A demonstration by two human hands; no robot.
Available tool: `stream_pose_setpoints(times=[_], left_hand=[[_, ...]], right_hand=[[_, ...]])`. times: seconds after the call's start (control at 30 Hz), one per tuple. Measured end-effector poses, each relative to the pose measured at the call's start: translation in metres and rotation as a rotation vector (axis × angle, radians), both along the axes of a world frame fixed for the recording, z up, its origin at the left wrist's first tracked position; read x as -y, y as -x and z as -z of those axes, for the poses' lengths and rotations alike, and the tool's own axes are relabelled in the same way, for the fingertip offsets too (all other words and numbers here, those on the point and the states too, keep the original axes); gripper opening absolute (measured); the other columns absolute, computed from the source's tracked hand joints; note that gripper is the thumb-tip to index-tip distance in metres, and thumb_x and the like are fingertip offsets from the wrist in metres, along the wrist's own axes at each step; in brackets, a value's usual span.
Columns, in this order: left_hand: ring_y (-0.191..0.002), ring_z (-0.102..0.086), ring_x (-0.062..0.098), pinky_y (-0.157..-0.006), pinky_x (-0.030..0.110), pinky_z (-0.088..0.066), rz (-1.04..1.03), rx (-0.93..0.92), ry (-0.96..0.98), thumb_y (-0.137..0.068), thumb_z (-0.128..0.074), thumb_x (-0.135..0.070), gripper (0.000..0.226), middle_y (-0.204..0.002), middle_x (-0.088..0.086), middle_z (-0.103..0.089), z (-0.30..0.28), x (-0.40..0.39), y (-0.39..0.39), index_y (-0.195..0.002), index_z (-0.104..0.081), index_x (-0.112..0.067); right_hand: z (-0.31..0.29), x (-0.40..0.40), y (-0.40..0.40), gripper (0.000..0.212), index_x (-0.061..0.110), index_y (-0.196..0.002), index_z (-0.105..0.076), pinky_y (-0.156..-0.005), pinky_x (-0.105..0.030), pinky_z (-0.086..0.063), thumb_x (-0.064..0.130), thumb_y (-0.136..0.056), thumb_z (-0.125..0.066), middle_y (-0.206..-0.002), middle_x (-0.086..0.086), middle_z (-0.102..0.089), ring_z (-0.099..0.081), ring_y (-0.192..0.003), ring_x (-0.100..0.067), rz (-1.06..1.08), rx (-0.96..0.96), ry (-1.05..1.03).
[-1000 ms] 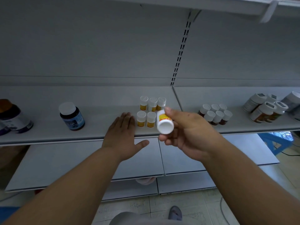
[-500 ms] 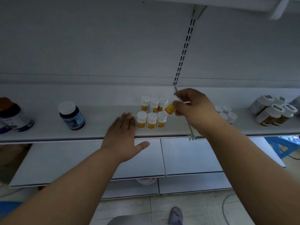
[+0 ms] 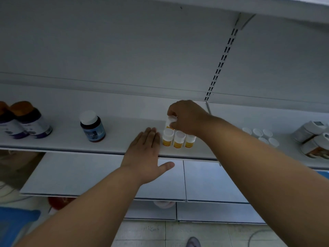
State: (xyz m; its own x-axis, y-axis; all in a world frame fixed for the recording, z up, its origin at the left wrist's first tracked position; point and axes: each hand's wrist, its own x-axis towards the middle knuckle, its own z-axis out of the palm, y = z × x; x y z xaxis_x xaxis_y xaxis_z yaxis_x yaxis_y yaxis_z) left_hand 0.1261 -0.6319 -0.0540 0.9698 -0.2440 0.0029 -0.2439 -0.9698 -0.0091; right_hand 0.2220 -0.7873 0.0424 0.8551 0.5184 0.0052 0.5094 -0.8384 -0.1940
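Head view, right hand (image 3: 187, 117) pinches cylindrical bottle (image 3: 169, 120)

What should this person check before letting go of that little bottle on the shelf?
1. Grip: the right hand pinches the held bottle by its white cap: ok.
2. Held bottle upright, cap on top: ok.
3. Base resting on something firm: it is hidden behind the front row, so cannot tell.
4. Front row of three yellow-labelled bottles upright and close together: ok.
5. Left hand out of the way: it lies flat on the shelf beside the row: ok.
6. Left fingers touching the nearest bottle: cannot tell.
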Motion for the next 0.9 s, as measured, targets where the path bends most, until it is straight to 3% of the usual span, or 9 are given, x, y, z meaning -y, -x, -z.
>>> stream_pose_setpoints(times=[0.17,0.33,0.57,0.73,0.9], left_hand=[[-0.153,0.008,0.024,-0.119,0.034,0.010,0.003,-0.029,0.004,-0.085,-0.020,-0.083,0.107,-0.166,0.011,0.007,-0.003,0.000,0.001,-0.157,0.005,-0.008],[-0.153,0.007,0.023,-0.118,0.033,0.011,0.007,-0.021,0.005,-0.079,-0.014,-0.084,0.110,-0.166,0.011,0.005,-0.002,0.000,0.000,-0.157,0.004,-0.008],[-0.153,0.008,0.023,-0.122,0.036,0.008,0.007,-0.027,0.037,-0.084,-0.022,-0.084,0.107,-0.166,0.009,0.005,0.000,-0.002,0.000,-0.157,0.004,-0.010],[-0.153,0.009,0.023,-0.122,0.036,0.007,0.011,-0.018,0.033,-0.084,-0.022,-0.084,0.107,-0.166,0.009,0.006,0.001,-0.002,0.000,-0.157,0.006,-0.010],[-0.153,0.007,0.023,-0.121,0.035,0.008,0.015,0.001,0.054,-0.082,-0.019,-0.085,0.108,-0.166,0.009,0.004,0.004,-0.002,-0.001,-0.157,0.004,-0.011]], right_hand=[[-0.003,-0.004,0.000,0.030,0.013,-0.116,-0.061,-0.083,-0.031,-0.041,0.020,-0.086,-0.064,-0.113,-0.005,-0.057,-0.053,-0.102,-0.022,-0.090,0.011,0.098],[0.000,-0.006,-0.001,0.028,0.011,-0.113,-0.062,-0.082,-0.033,-0.043,0.018,-0.086,-0.064,-0.110,-0.008,-0.056,-0.054,-0.098,-0.024,-0.134,0.009,0.162],[-0.005,-0.002,0.002,0.039,0.015,-0.125,-0.058,-0.086,-0.028,-0.041,0.024,-0.087,-0.062,-0.117,-0.002,-0.058,-0.053,-0.105,-0.018,-0.089,-0.043,0.057],[-0.007,0.029,0.007,0.024,0.018,-0.112,-0.064,-0.078,-0.026,-0.040,0.022,-0.088,-0.062,-0.100,0.005,-0.054,-0.055,-0.095,-0.015,0.121,0.063,-0.165],[0.012,0.044,0.001,0.034,0.017,-0.117,-0.063,-0.084,-0.028,-0.041,0.022,-0.083,-0.069,-0.118,-0.005,-0.058,-0.054,-0.107,-0.021,0.313,-0.005,-0.152]])
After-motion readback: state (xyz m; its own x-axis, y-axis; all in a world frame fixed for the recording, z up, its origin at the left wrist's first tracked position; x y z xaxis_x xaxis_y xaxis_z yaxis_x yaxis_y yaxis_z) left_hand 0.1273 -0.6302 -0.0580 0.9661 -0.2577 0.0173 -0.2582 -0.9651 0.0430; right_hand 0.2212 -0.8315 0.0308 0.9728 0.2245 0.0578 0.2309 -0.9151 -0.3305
